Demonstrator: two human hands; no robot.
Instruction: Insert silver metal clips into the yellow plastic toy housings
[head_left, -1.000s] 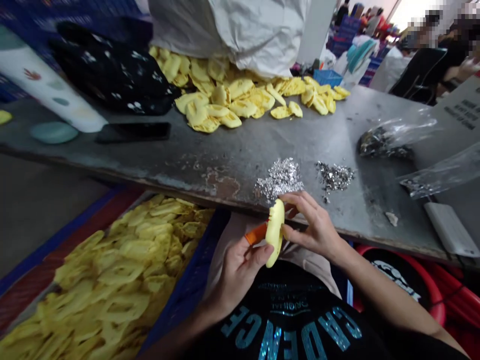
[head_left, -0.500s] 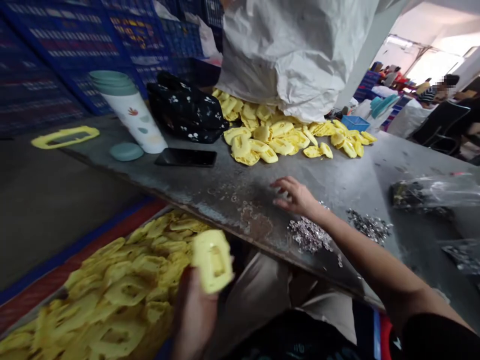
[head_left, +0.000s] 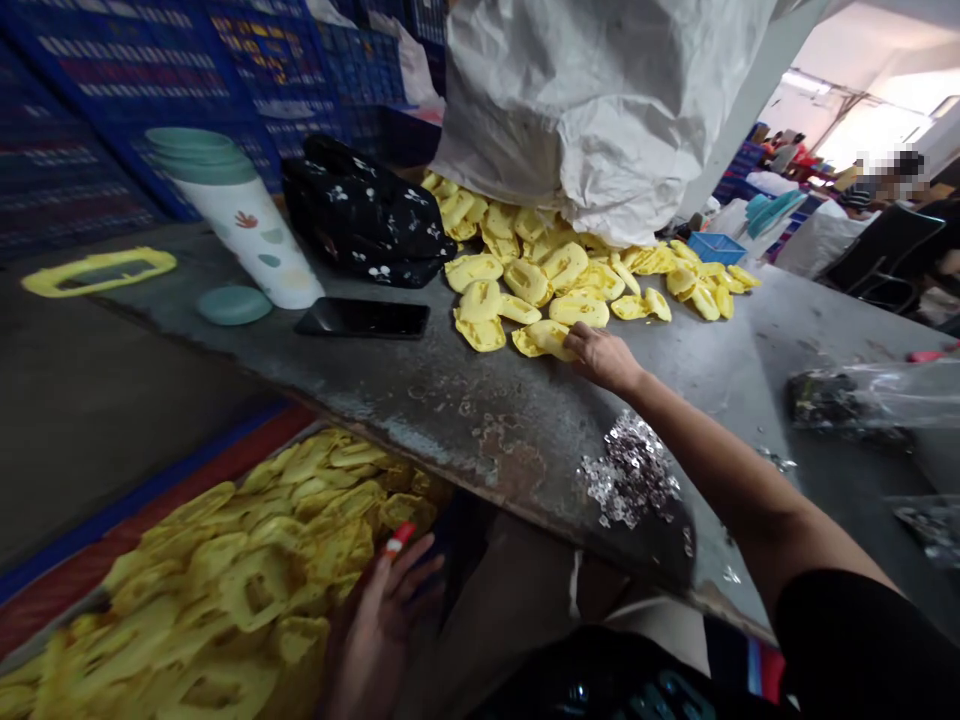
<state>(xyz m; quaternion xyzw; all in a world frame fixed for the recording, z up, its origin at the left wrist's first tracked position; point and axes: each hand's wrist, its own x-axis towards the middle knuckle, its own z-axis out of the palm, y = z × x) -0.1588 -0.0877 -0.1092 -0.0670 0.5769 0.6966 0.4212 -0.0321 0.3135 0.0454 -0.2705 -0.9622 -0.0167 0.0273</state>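
Note:
My right hand [head_left: 600, 358] lies at the front of the pile of yellow moulded plastic pieces [head_left: 570, 285] on the grey metal table [head_left: 480, 420], with its fingers closed over one yellow piece [head_left: 544, 340]. My left hand [head_left: 375, 630] is low and blurred above a blue-and-red crate [head_left: 150, 520] heaped with more yellow pieces. Its fingers are spread, and no yellow piece is in them. A small red-and-white item [head_left: 397, 538] shows at one fingertip, too blurred to name.
Silver glittering bits [head_left: 630, 470] lie near the table's front edge. Behind stand a white sack [head_left: 592, 110], black patterned bag [head_left: 360, 215], white cup [head_left: 240, 240] and phone [head_left: 362, 318]. A clear plastic bag [head_left: 847, 395] lies to the right. People sit farther off.
The yellow piece held in my left hand is no longer there, and that hand is open low over the crate. My right hand has moved forward from the bare table onto a yellow piece.

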